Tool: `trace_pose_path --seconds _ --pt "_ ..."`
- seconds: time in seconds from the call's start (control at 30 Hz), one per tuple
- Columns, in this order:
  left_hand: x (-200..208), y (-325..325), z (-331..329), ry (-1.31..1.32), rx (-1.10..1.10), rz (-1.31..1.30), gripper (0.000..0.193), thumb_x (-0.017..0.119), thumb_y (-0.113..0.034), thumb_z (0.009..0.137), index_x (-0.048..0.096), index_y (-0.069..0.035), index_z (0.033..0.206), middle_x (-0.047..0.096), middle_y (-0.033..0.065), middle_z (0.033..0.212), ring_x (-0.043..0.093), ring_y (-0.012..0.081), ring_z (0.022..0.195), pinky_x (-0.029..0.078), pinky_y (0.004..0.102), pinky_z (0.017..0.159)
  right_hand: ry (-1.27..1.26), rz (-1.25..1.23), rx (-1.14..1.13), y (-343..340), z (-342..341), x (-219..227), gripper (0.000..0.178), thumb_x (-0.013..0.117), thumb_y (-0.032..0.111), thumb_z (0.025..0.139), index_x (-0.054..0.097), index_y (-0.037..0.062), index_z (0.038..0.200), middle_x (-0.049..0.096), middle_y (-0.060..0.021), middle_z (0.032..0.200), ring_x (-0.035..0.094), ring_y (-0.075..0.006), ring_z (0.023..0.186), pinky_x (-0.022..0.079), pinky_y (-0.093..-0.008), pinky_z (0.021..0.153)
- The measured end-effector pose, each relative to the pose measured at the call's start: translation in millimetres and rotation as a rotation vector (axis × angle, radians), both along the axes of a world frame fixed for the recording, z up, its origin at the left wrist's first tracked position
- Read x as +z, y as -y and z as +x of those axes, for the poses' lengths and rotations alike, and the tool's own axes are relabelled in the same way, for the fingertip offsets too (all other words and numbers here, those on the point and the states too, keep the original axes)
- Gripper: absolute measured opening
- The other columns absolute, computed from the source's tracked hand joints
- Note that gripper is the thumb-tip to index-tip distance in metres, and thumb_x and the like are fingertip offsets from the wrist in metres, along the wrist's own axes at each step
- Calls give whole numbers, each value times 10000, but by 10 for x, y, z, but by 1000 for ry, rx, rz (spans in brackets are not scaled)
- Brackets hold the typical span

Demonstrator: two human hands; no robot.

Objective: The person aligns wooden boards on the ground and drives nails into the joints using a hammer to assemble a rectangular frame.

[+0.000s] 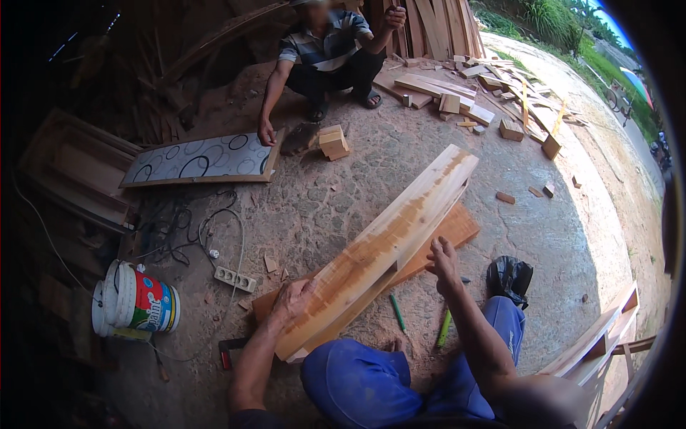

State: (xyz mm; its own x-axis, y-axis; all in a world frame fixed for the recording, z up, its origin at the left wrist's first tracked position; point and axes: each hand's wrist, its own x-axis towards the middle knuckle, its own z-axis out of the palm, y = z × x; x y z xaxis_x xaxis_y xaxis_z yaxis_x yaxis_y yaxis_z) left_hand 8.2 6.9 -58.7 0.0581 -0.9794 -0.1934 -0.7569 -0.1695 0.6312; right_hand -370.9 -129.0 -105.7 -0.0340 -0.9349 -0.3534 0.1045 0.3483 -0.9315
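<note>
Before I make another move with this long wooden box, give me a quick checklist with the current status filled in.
1. Left hand on the long wooden box: ok, resting on its near part; how firmly, cannot tell.
2. Right hand free: ok, open and apparently holding nothing.
3. Box fully supported: cannot tell; it lies across the reddish-brown plank, but the contact underneath is hidden.
4. Floor beside the box free of loose items: not ok, a green pencil lies there.
5. Power strip clear of the box: ok, apart to its left.
6. Co-worker's hands clear: ok, one lowered and one raised, both away from the box.
</note>
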Motion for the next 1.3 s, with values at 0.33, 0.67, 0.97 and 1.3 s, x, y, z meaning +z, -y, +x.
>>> trace_pose_path --seconds 0.33,0.67,0.97,1.3 --pt "26 -595 1102 272 141 84 609 493 -536 992 665 41 906 603 222 709 561 301 659 468 445 664 332 41 122 476 513 -165 407 636 408 974 551 41 1126 673 -71 955 692 -201 744 595 -370 642" --pt "-82 -707 1854 462 324 -40 559 515 -471 995 669 39 827 620 283 738 605 457 696 451 526 671 364 125 -58 -365 1234 19 458 652 413 970 518 23 1169 640 -101 1027 669 -192 869 576 -345 685" --pt "-132 806 -6 342 -151 -273 636 517 -483 1002 535 36 1370 532 245 1377 485 423 1284 372 451 1104 53 -16 344 -479 263 -185 483 599 448 981 625 -26 1072 673 -98 942 645 -177 866 529 -350 732" --pt "176 2540 -2468 267 -134 -29 766 526 -710 896 597 22 1109 655 249 1140 633 438 1069 502 512 896 -433 53 170 -620 -1011 -645 374 576 318 946 666 -8 1106 699 -188 998 678 -298 924 525 -419 840"
